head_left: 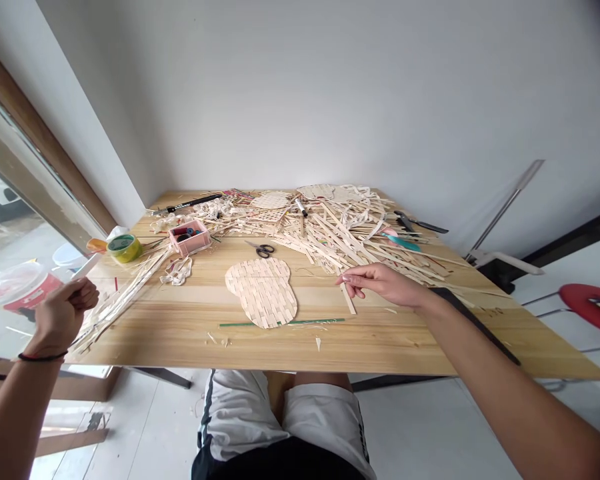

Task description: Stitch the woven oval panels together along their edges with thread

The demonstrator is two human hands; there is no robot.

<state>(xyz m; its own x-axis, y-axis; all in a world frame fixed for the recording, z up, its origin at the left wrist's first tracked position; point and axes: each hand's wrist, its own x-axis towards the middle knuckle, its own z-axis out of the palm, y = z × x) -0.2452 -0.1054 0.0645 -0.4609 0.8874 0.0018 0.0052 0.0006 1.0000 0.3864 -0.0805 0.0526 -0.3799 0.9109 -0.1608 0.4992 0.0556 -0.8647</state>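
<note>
My left hand (66,308) is closed in a fist at the table's left edge, with a flat white piece (87,267) sticking up from it. Over the right half of the table, my right hand (373,280) has its thumb and forefinger pinched together. Whatever they hold is too small to make out; a thin strand (310,273) lies near the fingertips. Below the fingers is a short pale wooden strip (349,300). Between my hands lies a woven piece (264,293) with a rounded, lobed outline. Black scissors (263,250) rest just behind it, blades pointing left.
A heap of pale strips (325,230) covers the table's back. On the left stand a pink box (190,239), a yellow-green tape roll (125,248) and a plastic tub (23,287). A green strip (320,321) lies in front; a dark flat board (475,323) is at right.
</note>
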